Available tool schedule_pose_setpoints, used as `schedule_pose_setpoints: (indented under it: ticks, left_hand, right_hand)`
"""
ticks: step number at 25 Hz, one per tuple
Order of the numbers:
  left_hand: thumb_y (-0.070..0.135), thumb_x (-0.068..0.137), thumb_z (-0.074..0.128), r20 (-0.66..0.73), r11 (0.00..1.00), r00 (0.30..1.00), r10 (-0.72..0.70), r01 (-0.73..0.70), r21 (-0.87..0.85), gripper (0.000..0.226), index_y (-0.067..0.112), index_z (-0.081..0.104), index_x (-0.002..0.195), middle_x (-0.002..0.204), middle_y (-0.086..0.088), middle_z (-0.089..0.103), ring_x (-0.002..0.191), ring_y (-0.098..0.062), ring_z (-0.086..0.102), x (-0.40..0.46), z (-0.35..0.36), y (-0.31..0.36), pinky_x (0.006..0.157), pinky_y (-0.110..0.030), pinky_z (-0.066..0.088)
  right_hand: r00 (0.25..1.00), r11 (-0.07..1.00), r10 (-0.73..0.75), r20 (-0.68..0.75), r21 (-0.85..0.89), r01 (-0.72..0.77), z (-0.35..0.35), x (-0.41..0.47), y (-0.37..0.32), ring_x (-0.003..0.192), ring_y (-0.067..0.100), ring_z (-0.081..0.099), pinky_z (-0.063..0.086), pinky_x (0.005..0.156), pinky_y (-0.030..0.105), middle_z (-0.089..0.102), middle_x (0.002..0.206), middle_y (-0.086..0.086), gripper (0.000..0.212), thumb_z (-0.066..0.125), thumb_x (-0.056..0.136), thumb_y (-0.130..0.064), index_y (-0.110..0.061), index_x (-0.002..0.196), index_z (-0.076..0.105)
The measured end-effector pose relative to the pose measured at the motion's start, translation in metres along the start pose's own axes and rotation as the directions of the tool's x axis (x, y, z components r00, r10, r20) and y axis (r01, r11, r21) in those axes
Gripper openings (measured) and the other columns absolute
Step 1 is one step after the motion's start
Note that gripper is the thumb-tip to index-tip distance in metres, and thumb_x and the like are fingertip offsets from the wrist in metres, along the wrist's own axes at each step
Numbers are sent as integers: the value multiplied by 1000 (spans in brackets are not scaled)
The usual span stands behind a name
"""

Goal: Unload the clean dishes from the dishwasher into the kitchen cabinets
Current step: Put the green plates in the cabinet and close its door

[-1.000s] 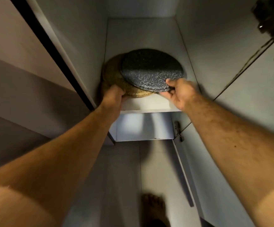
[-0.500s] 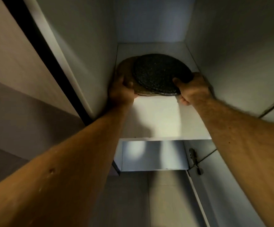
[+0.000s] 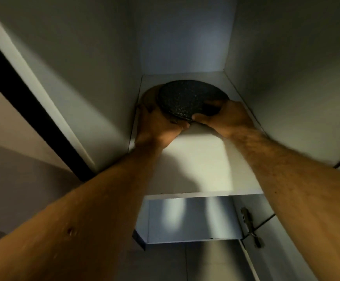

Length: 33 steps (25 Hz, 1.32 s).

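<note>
A dark speckled plate (image 3: 187, 97) lies on top of a brown plate (image 3: 149, 96) at the back of a white cabinet shelf (image 3: 201, 159). The brown plate peeks out on the left, close to the cabinet's left wall. My left hand (image 3: 158, 126) grips the front left rim of the plates, fingers curled under them. My right hand (image 3: 224, 116) grips the dark plate's front right rim, thumb on top. Both forearms reach up into the cabinet.
White cabinet side walls (image 3: 88, 78) close in on both sides. A lower compartment (image 3: 191, 220) shows under the shelf, with a metal door hinge (image 3: 248, 224) at the lower right. The tiled floor (image 3: 185, 264) is below.
Both hands have pushed the two plates further back on the shelf. The hands have come closer together at the front rim, and the view has tilted up.
</note>
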State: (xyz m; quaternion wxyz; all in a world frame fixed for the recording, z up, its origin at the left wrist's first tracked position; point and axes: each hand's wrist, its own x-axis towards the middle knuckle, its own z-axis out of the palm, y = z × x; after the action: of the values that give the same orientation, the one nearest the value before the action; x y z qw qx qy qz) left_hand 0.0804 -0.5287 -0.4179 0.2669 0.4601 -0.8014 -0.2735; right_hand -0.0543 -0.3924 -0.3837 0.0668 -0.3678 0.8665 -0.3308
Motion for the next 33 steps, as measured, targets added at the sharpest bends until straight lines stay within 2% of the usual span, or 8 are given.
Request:
schedule_pose_setpoints:
  ticks: [3,9,11,16,20,22,27,33]
  left_hand:
    - [82,42,62,-31,998,999,41,-39,53,121,30,35,147,151,-5,38,134,-26,44,6,6,0,108,-37,43]
    - [65,79,44,41,928,987,155,-160,335,73,27,42,142,144,-15,45,133,-43,35,14,6,-4,112,-51,29]
    - [64,77,31,100,899,980,170,-196,392,79,20,44,142,148,-16,42,138,-42,28,18,7,-3,115,-54,20]
    - [75,83,46,17,934,997,73,-74,349,90,8,45,143,156,-20,27,145,-39,18,20,2,2,119,-47,15]
    - [45,87,57,-18,837,901,433,-395,378,41,18,62,118,128,-15,53,119,-36,47,21,4,4,96,-40,40]
    - [32,90,55,32,778,835,549,-525,345,20,21,68,102,110,-10,63,101,-31,57,15,2,10,82,-32,39]
    - [39,97,46,22,811,898,440,-408,420,35,18,72,110,108,-9,69,100,-29,62,22,9,7,84,-33,45]
    - [46,93,45,17,840,917,399,-372,396,39,22,71,111,111,-6,69,104,-29,62,25,15,5,83,-31,47]
  right_hand:
    - [993,981,-120,11,-152,120,1,2,3,126,22,55,44,103,30,61,137,-4,69,66,69,-78,-43,128,62]
    - [973,964,-209,-100,-187,188,9,17,15,111,27,63,49,88,30,70,120,3,48,67,82,-59,-32,121,69]
    - [969,974,-191,-159,-155,167,13,24,19,110,30,63,49,86,31,70,117,6,44,66,84,-52,-27,120,70]
    - [968,978,-182,-176,-138,159,14,40,26,113,31,61,48,95,33,69,121,8,38,64,88,-42,-27,123,69]
    - [943,927,-306,-129,-267,264,18,43,26,123,33,54,44,102,35,59,136,9,35,58,93,-40,-32,126,67]
    - [939,906,-332,-94,-310,289,21,44,24,130,33,48,40,107,36,55,141,9,39,56,93,-43,-29,127,67]
    - [974,971,-191,-125,-171,168,27,52,23,127,32,52,44,106,43,59,136,9,53,49,87,-55,-29,131,63]
    - [970,932,-228,-86,-308,192,27,52,23,125,36,51,43,103,38,59,133,17,53,45,87,-48,-22,131,62]
